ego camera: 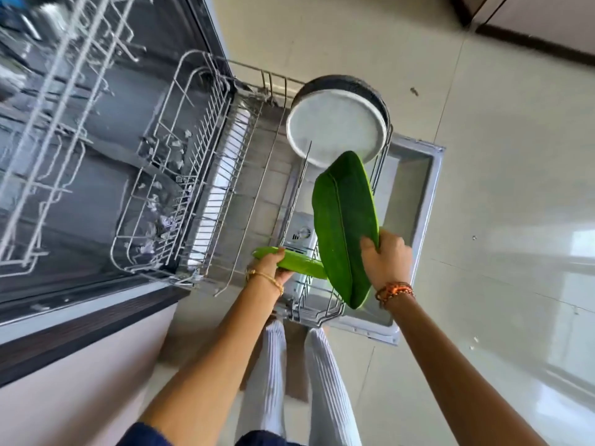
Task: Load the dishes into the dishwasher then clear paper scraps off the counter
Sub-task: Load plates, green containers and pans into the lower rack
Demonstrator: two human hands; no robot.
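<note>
Fingers of my right hand (pixel 386 259) curl over the near edge of a green leaf-shaped plate (pixel 344 226), thumb on its face, holding it on edge above the lower rack (pixel 206 188) of the open dishwasher. Its far tip points toward 12 o'clock and overlaps the rim of a white round plate (pixel 335 130), so I cannot tell whether the two touch. My left hand (pixel 277 262), at 9 o'clock of the right, grips a second green plate (pixel 289 259) held nearly flat; I see only its edge, and its right end is hidden behind the upright one. The white plate stands tilted at the rack's far right corner, with a dark pan (pixel 341 83) behind it, mostly covered. Below the rack lies the dishwasher door (pixel 415 194), let down over the tiled floor (pixel 499 156). The upper rack (pixel 64 91), at 10 o'clock, is blurred and cut off by the frame. Small pale bits in the lower rack's left section are too unclear to name.
</note>
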